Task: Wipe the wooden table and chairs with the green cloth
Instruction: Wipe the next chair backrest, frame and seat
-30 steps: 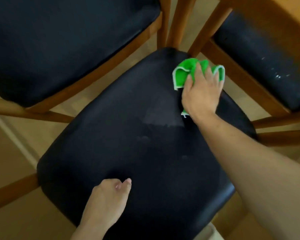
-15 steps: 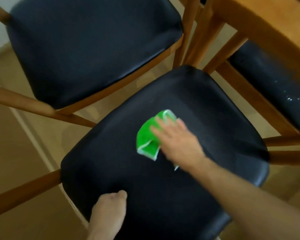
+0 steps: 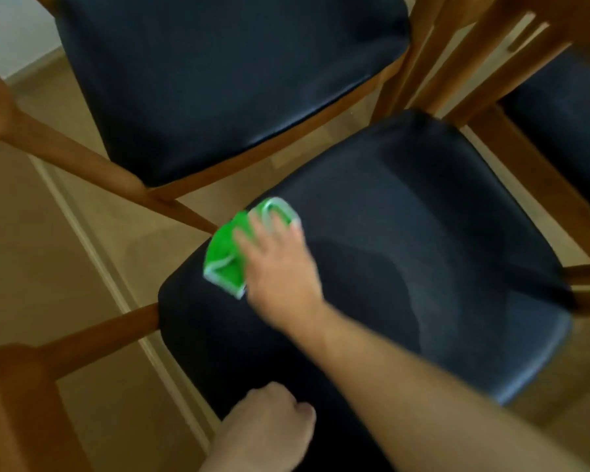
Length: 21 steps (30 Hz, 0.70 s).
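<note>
1. The right hand [image 3: 280, 264] is pressing flat on the green cloth [image 3: 227, 255], fingers spread and fairly straight, not curled round it. That wide grip is loading the cloth evenly so it wipes rather than bunches.
2. The cloth is lying under and just left of the palm, folded over, a white-edged loop peeking out beyond the fingertips. It is sitting at the left edge of the black seat [image 3: 406, 267] of the near chair.
3. To the right of the grip, the seat is showing a duller, streaked patch, probably damp from wiping.
4. The left hand [image 3: 269, 427] is resting at the seat's near edge, below the wiping grip, fingers loosely curled and holding nothing I can see; likely steadying the chair.
5. Beyond the grip, a second chair [image 3: 225, 83] is standing close, and a wooden frame [image 3: 491, 59], perhaps the worktop's, is at upper right.
</note>
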Motion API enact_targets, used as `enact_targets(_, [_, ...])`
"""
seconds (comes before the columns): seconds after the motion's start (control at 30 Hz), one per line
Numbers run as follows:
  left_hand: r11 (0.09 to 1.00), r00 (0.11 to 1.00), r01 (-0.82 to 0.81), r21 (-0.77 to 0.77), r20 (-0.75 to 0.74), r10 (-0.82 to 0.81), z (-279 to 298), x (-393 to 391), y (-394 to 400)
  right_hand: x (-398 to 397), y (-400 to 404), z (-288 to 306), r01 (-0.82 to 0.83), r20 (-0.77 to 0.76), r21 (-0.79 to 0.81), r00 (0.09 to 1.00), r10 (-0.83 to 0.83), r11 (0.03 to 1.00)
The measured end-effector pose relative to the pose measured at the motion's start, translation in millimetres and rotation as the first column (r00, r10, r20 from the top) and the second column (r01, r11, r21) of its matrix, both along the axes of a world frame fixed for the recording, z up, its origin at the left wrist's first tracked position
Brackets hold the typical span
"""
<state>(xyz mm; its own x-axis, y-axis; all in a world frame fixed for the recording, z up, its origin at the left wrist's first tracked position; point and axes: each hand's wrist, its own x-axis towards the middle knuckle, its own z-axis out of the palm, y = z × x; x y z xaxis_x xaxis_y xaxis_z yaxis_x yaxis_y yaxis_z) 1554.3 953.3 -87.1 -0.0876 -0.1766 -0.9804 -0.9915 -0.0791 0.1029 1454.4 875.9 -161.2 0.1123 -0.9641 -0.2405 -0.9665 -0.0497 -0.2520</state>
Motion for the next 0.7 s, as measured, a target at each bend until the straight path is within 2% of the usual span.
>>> enact_targets(0.07, [0.999,1.0,-0.004,-0.041,-0.003,0.004,9.4,12.4,-7.8,50.5,61.5,-0.9,-0.237,0.186,0.113,0.959,0.213,0.965])
enact_targets(0.13, [0.993,0.996,0.087,-0.074,-0.005,-0.087,18.4,18.0,-10.8,53.4,115.6,-4.0,-0.397,0.249,0.162,0.902,0.352,0.904])
enact_targets(0.2, [0.987,0.989,0.148,-0.064,0.002,-0.148,24.8,16.6,-14.4,38.8,159.0,-1.0,-0.527,0.144,0.129,0.848,0.51,0.84])
enact_targets(0.27, [0.987,0.988,0.155,-0.032,0.008,-0.155,27.3,11.7,-19.9,12.1,173.4,6.5,-0.536,0.112,0.132,0.844,0.524,0.834])
enact_targets(0.37, [0.996,0.996,0.09,0.028,0.009,-0.09,26.9,-0.4,-19.7,-64.1,156.4,3.2,-0.333,0.003,0.003,0.943,0.333,0.943])
enact_targets(0.43, [0.995,0.997,0.069,0.074,-0.02,-0.068,27.5,-9.0,-14.3,-127.4,135.8,-0.6,0.017,-0.093,-0.039,0.995,-0.021,0.999])
enact_targets(0.47, [0.993,0.997,0.073,0.092,-0.028,-0.07,29.4,-13.4,-11.3,-159.3,126.4,2.5,0.19,-0.131,-0.041,0.972,-0.193,0.981])
enact_targets(0.53, [0.985,0.989,0.137,0.105,-0.074,-0.129,29.6,-22.0,-5.1,-215.4,113.3,4.5,0.422,-0.176,-0.028,0.89,-0.42,0.906])
enact_targets(0.67, [0.983,0.985,0.157,0.094,-0.094,-0.148,31.0,-32.6,8.0,-258.0,106.4,-4.6,0.62,-0.157,0.081,0.781,-0.605,0.78])
enact_targets(0.7, [0.988,0.989,0.133,0.083,-0.075,-0.127,33.4,-35.3,10.9,-255.5,109.6,-6.8,0.7,-0.135,0.055,0.712,-0.689,0.712])
